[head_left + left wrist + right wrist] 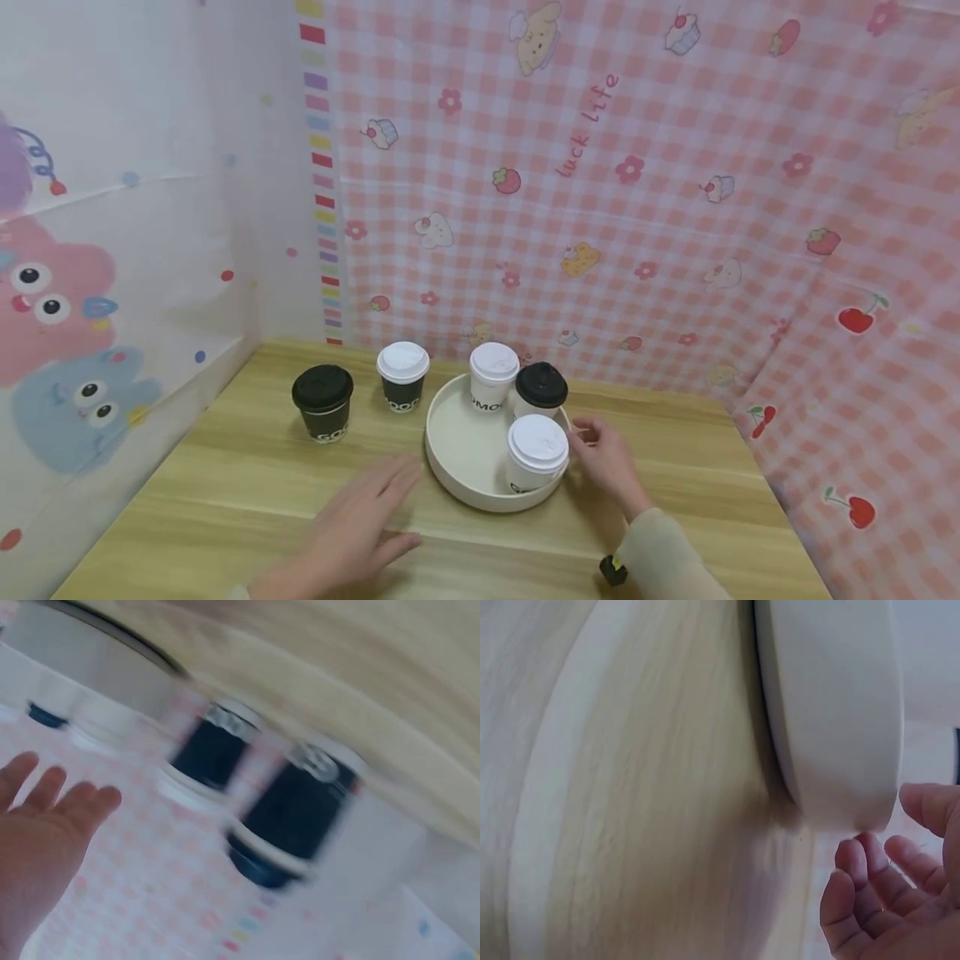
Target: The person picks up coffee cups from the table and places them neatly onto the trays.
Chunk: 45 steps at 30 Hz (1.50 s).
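The left hand (352, 525) lies flat on the wooden table (225, 500) with fingers straight and spread, holding nothing, just off the round cream tray (457, 454) at its 8 o'clock. The right hand (607, 458) sits at the tray's 3 o'clock, fingers loosely curled and empty, beside the rim without a clear grip.

Five lidded paper cups in all. Three stand in the tray: a white-lidded cup (537, 454) at 4 o'clock, a black-lidded one (540, 390) at 1 o'clock, another white-lidded (493, 375) at 12. Two dark cups stand on the table at the tray's 10 o'clock: one white-lidded (402, 377), one black-lidded (322, 403).
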Tool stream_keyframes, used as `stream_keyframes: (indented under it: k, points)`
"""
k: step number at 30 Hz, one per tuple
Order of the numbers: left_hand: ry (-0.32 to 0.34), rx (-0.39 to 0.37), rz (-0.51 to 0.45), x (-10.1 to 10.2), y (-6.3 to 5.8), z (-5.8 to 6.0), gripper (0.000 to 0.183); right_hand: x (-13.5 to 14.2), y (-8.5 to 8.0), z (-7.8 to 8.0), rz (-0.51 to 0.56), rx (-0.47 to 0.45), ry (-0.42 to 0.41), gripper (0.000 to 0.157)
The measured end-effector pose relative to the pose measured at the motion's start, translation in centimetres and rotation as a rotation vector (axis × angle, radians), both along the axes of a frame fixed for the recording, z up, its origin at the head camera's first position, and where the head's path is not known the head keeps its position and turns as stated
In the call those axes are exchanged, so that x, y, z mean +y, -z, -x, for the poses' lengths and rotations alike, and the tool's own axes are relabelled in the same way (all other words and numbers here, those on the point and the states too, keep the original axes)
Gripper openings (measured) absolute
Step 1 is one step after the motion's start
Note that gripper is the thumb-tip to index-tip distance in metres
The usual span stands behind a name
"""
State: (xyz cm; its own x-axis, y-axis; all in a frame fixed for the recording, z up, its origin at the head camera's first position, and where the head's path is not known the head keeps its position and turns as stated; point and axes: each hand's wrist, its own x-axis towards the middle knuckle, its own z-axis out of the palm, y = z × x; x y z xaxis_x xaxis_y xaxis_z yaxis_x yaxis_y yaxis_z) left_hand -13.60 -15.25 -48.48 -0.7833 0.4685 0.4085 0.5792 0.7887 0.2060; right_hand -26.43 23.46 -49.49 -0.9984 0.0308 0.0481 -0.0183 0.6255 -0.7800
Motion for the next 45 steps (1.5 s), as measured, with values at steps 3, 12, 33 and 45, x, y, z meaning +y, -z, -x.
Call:
stream_keyframes:
  k: [3, 12, 33, 45]
  points:
    - [-0.086, 0.154, -0.038, -2.8, -0.4, 0.8, 0.077, 0.7, 0.4, -0.2, 0.020, -0.003, -0.018, 0.039]
    - [-0.264, 0.085, -0.236, -9.8, -1.9, 5.1, 0.084, 2.2, 2.1, -0.4, -0.013, 0.032, -0.131, 0.045]
    - [-0.414, -0.204, -0.305, -10.8, -2.7, 9.5, 0.095, 3.0, 1.8, -0.1, -0.125, 0.067, -0.279, 0.055]
    - [-0.412, -0.254, -0.208, -10.3, -3.1, 11.4, 0.087, 3.3, 2.5, -0.2, -0.134, 0.024, -0.289, 0.058]
